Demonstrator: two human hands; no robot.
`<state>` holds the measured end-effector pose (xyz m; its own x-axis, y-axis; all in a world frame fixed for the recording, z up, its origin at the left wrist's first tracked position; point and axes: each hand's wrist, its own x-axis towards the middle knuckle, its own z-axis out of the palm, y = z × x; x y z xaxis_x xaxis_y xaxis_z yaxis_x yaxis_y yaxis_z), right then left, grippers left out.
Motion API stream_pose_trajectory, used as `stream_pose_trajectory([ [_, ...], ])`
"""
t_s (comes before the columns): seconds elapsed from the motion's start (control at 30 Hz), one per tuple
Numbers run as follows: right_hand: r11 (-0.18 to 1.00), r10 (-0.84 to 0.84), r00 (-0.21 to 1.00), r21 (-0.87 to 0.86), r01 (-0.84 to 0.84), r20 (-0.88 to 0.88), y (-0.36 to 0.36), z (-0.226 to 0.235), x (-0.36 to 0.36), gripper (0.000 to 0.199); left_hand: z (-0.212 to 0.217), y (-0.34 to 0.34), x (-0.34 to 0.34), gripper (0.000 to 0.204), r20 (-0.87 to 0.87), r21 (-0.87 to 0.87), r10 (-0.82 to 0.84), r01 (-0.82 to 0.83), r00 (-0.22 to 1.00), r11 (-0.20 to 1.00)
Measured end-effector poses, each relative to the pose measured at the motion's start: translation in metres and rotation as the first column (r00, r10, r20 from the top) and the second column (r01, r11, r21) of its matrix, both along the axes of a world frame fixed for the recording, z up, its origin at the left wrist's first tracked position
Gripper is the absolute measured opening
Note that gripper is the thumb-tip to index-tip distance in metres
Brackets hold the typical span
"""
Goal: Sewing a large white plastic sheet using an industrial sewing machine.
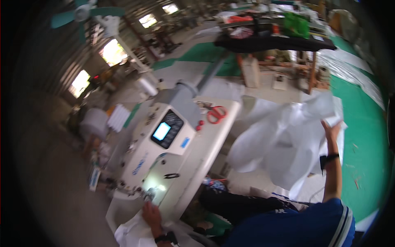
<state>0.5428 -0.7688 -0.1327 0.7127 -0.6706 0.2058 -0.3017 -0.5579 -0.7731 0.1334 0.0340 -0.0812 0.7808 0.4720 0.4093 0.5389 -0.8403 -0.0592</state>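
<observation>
A white sewing machine (pixel 160 142) with a lit screen stands on its pale table (pixel 205 152). My left hand (pixel 152 215) is beside the lit needle area, over white sheet material (pixel 133 232) at the table's near end. Its fingers are blurred, so their grip cannot be made out. Out to the right, my right hand (pixel 331 131) is raised with thumb and fingers apart, at the edge of a large, thin white sheet (pixel 284 140). That sheet billows in loose folds to the right of the table.
Red-handled scissors (pixel 216 115) and small black thread snips (pixel 171 175) lie on the machine table. A dark-covered table (pixel 275 43) bearing a green bag (pixel 296 25) stands at the back. Green sheeting (pixel 362 164) covers the floor at right. A fan (pixel 82 13) hangs upper left.
</observation>
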Motion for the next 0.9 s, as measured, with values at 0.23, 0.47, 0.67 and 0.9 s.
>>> stream_pose_trajectory([
  [0.23,0.246,0.102,0.995,0.969,-0.006,-0.020,0.086,-0.109,-0.052,0.065,0.020,-0.018,-0.007,0.045,0.040,-0.048,0.077,-0.075,0.996,0.996],
  [0.47,0.444,0.217,0.663,0.533,-0.721,0.716,0.112,0.114,-0.031,0.042,0.022,-0.026,-0.002,0.052,-0.010,-0.127,0.171,-0.171,0.985,0.977],
  [0.67,0.560,0.736,0.551,0.103,-0.822,0.393,0.269,0.371,-0.067,0.032,0.027,-0.031,-0.020,0.057,0.005,-0.172,0.253,-0.248,0.967,0.953],
  [0.9,-0.387,0.463,-0.048,0.153,-0.909,0.885,0.345,0.433,-0.090,0.032,0.014,-0.050,-0.035,0.056,0.050,0.005,0.531,-0.532,0.846,0.847],
])
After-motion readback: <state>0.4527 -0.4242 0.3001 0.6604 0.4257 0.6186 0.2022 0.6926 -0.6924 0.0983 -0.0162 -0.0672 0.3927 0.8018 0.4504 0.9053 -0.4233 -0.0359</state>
